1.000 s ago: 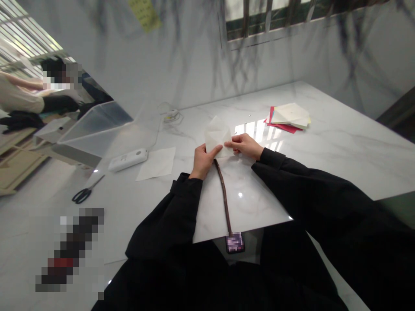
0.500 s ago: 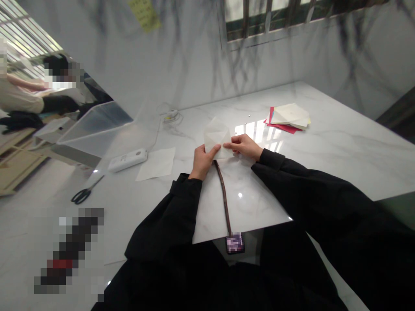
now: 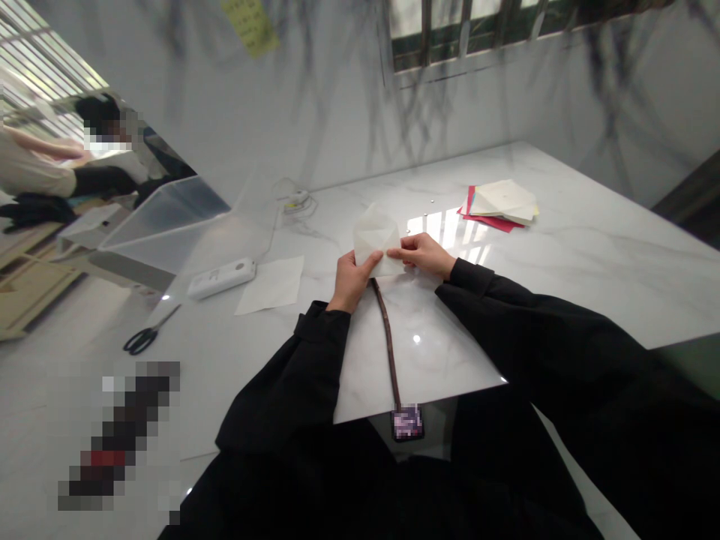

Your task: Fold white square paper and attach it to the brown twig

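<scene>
A cream paper envelope (image 3: 376,229) with a pointed flap up is held above the white marbled table (image 3: 574,262). My left hand (image 3: 355,279) grips its lower left part, thumb on the front face. With thumb and fingers closed, my right hand (image 3: 421,253) pinches its lower right edge. Both thumbs lie close together near the middle of the paper. Below the envelope runs a brown cord-like strip (image 3: 389,337) toward the table's front edge, its upper end hidden by the paper. A flat cream sheet (image 3: 271,285) lies to the left.
Black-handled scissors (image 3: 147,336) and a white oblong device (image 3: 222,278) lie at left. A stack of coloured and cream envelopes (image 3: 503,202) sits at back right. A cable (image 3: 298,201) lies by the wall. A clear bin (image 3: 163,217) stands beyond the left edge, near another person (image 3: 39,165).
My hands and the envelope stay almost still. At far left, the other person's arm has shifted slightly.
</scene>
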Motion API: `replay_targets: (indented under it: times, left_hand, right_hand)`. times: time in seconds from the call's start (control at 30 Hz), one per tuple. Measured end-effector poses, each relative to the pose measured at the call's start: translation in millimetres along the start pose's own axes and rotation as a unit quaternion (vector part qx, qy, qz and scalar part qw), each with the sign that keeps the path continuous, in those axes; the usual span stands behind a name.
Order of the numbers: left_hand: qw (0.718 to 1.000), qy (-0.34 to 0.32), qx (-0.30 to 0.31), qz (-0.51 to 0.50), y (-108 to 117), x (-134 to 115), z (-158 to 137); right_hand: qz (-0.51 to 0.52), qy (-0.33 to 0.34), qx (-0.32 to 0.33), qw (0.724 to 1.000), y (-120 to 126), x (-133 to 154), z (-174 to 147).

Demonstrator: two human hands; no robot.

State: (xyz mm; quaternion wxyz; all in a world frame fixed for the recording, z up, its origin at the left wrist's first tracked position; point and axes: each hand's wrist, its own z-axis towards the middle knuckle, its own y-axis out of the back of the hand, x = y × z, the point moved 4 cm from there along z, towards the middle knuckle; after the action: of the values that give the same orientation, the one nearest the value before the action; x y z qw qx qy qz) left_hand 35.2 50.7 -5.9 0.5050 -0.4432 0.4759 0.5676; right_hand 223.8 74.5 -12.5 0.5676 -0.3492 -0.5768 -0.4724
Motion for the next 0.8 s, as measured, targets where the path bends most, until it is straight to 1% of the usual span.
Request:
replay_targets:
  times: [0.33, 0.47, 0.63, 0.8]
  left_hand:
    - [1.000, 0.010, -0.002, -0.003, 0.0, -0.4, -0.8]
    - [1.000, 0.013, -0.006, -0.010, 0.4, -0.6, -1.1]
    - [1.000, 0.018, -0.008, -0.006, 0.9, -0.1, -1.4]
    - [1.000, 0.024, -0.002, -0.010, 1.7, 2.7, 1.1]
  right_hand:
    - [-0.012, 0.005, 0.004, 1.000, -0.6, -3.3, 1.8]
    - [-0.006, -0.001, 0.007, 1.000, -1.1, 1.9, -0.3]
    - [0.013, -0.024, 0.043, 0.999, -5.0, 12.5, -7.1]
    - [0.003, -0.039, 0.038, 0.998, -5.0, 11.3, -6.8]
